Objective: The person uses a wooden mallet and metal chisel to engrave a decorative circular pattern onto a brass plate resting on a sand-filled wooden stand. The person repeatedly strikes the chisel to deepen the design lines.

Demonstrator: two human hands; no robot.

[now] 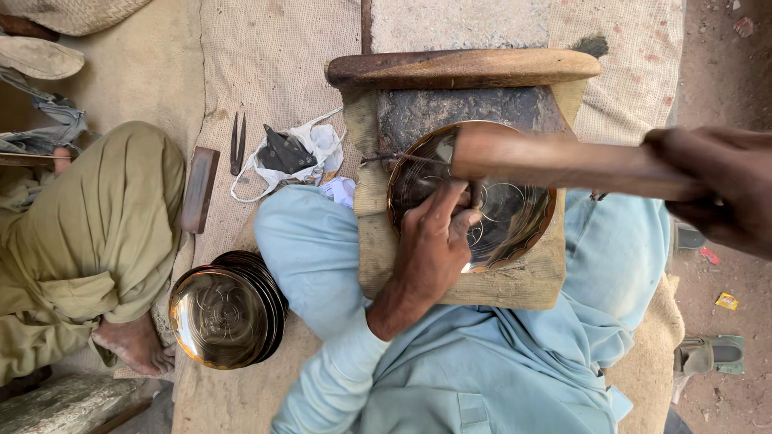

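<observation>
Head view: I sit cross-legged with a wooden block (482, 285) across my lap. On it lies a brass plate (515, 213), shiny, with circles and petal lines already cut into its face.

Left hand (430, 249): rests on the near-left part of the plate, fingers pinched around a small chisel (474, 197) that stands on the metal. Only a short stub of the tool shows; its tip is hidden by my fingers.

Right hand (720, 189): clenched around the handle of a wooden mallet (547, 161), whose head is raised just above the chisel. Blurred, so contact with the chisel I cannot tell.

Step in hand, as I judge it: engraving the pattern, mid-stroke, one tap among many. The next move calls for the mallet to land square on the chisel top, with the left hand keeping the tip on the line and the plate pinned so it does not skid on the block.

Surroundings: a stack of plates (229, 317) on the ground to my left, the top one patterned. Dividers (238, 143) and a white bag (293, 157) lie on the mat beyond. Another person's leg (96, 233) in olive cloth is at far left.
</observation>
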